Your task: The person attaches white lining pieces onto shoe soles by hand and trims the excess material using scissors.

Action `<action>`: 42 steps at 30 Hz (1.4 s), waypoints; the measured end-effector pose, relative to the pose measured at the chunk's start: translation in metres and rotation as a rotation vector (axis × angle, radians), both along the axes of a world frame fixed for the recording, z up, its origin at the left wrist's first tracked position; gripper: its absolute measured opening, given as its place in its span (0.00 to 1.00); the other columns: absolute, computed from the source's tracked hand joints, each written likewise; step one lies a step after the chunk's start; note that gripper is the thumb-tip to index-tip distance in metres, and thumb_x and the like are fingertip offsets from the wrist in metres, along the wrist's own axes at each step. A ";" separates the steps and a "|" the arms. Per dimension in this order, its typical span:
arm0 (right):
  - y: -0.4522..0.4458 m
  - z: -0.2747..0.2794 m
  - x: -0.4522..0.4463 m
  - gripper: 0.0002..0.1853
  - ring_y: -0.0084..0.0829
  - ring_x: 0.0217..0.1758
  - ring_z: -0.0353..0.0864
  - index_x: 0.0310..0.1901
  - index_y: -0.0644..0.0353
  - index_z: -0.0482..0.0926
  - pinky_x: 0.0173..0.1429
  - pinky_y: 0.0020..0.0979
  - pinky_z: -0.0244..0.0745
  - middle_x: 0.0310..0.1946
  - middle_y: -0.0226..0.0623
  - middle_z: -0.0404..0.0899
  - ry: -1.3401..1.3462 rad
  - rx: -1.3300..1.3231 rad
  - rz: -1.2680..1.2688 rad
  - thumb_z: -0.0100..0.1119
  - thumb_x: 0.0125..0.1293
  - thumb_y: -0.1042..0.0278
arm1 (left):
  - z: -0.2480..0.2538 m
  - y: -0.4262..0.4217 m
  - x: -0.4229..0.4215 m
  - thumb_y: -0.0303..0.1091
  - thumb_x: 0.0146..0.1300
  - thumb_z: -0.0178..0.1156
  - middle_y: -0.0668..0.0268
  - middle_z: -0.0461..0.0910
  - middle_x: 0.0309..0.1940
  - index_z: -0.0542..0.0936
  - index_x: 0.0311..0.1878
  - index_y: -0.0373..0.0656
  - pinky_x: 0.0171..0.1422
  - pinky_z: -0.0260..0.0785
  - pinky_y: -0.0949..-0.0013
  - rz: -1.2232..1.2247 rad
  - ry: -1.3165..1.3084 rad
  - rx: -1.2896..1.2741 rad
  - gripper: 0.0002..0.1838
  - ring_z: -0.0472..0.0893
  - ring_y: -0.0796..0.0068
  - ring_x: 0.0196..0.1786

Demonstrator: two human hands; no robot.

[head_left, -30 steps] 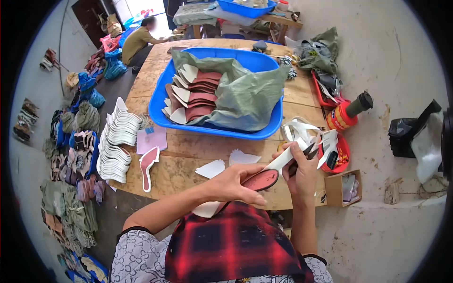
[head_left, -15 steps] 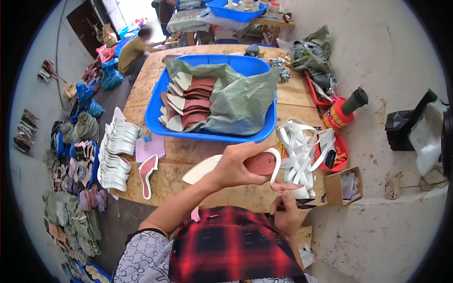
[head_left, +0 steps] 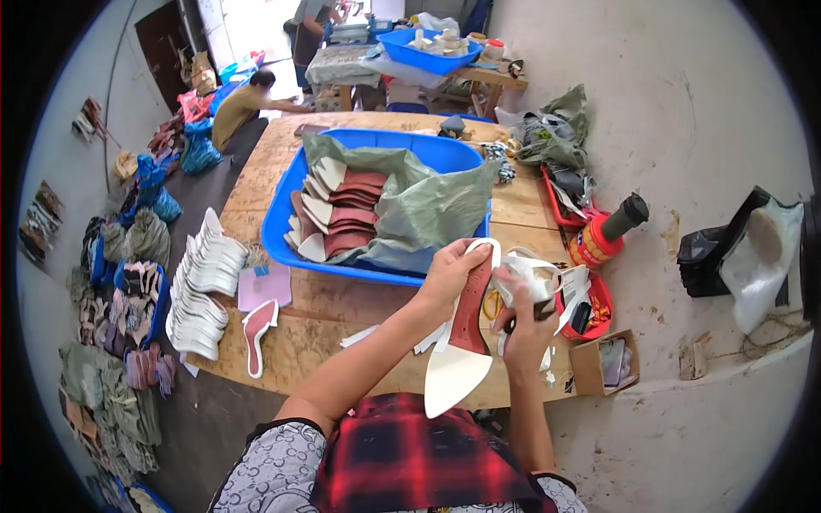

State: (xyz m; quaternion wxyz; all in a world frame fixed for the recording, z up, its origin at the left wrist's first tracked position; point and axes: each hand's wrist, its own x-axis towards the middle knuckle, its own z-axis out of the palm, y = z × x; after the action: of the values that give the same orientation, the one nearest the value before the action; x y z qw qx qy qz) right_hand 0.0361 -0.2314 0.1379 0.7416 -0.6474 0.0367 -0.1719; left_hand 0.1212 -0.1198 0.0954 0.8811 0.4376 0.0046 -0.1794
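Note:
My left hand [head_left: 455,275] grips a shoe insole [head_left: 469,329] near its heel end, thumb on top. The insole has a red-brown back part and a wide cream front part pointing down towards me. A white strip [head_left: 485,244] curves round its heel end. Beside the heel, to the right, is my right hand [head_left: 526,321], its fingers bent and smeared by motion. Something dark shows in that hand, too blurred to name. Behind it lies a heap of white strips [head_left: 534,275], partly covered by the fingers.
A blue tub [head_left: 278,218] holds stacked insoles and a green sack [head_left: 428,205]. White-edged insoles [head_left: 201,282] form a row at left, near a single insole [head_left: 255,338]. At right are a red basket [head_left: 603,312], a cardboard box [head_left: 590,369] and a red bottle [head_left: 596,241]. Another person [head_left: 235,111] sits beyond.
The insole has turned so its cream front points down towards me. My left hand has shifted to its heel end, and my right hand has risen beside it.

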 end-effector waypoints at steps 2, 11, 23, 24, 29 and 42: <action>0.007 -0.012 -0.020 0.15 0.11 0.16 0.64 0.42 0.67 0.83 0.19 0.19 0.59 0.41 0.36 0.85 0.053 -0.020 0.025 0.51 0.71 0.64 | -0.008 0.003 -0.004 0.34 0.68 0.56 0.66 0.81 0.39 0.75 0.50 0.35 0.46 0.73 0.76 0.087 0.019 0.062 0.13 0.80 0.81 0.38; -0.041 -0.091 -0.035 0.18 0.12 0.21 0.63 0.40 0.66 0.83 0.24 0.21 0.54 0.37 0.30 0.85 0.151 -0.166 0.151 0.54 0.68 0.57 | -0.057 -0.007 -0.009 0.35 0.69 0.55 0.67 0.76 0.39 0.71 0.53 0.45 0.44 0.74 0.62 -0.038 0.473 -0.067 0.13 0.78 0.70 0.36; -0.029 -0.035 -0.039 0.54 0.33 0.59 0.75 0.67 0.65 0.57 0.55 0.29 0.76 0.62 0.48 0.69 0.162 0.369 0.278 0.75 0.44 0.46 | -0.042 0.044 -0.050 0.47 0.59 0.65 0.64 0.73 0.39 0.73 0.59 0.41 0.51 0.67 0.64 0.120 -0.532 0.722 0.29 0.73 0.68 0.44; -0.027 -0.035 -0.038 0.54 0.33 0.58 0.76 0.67 0.65 0.57 0.55 0.29 0.76 0.62 0.48 0.69 0.162 0.395 0.316 0.74 0.44 0.44 | -0.020 0.048 -0.054 0.45 0.55 0.68 0.64 0.73 0.38 0.74 0.57 0.40 0.50 0.67 0.64 0.025 -0.704 0.782 0.29 0.73 0.67 0.44; -0.003 -0.024 -0.039 0.36 0.32 0.48 0.80 0.63 0.67 0.63 0.44 0.26 0.79 0.55 0.51 0.74 0.163 0.575 0.371 0.56 0.63 0.45 | 0.029 0.062 -0.076 0.43 0.38 0.78 0.61 0.70 0.34 0.79 0.49 0.37 0.47 0.65 0.66 -0.278 -0.863 0.775 0.33 0.71 0.65 0.41; -0.024 -0.065 -0.044 0.13 0.23 0.19 0.77 0.42 0.68 0.74 0.15 0.21 0.59 0.25 0.37 0.80 0.567 0.681 0.080 0.47 0.72 0.64 | 0.014 0.075 -0.075 0.39 0.40 0.79 0.69 0.69 0.33 0.80 0.53 0.39 0.43 0.61 0.71 -0.758 -0.687 0.512 0.34 0.68 0.77 0.39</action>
State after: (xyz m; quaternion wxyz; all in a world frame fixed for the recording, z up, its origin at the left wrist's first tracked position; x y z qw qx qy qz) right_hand -0.0083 -0.2550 0.0730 0.8793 -0.3886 0.2679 0.0633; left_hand 0.0466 -0.0449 0.1099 0.5720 0.6411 -0.3962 -0.3236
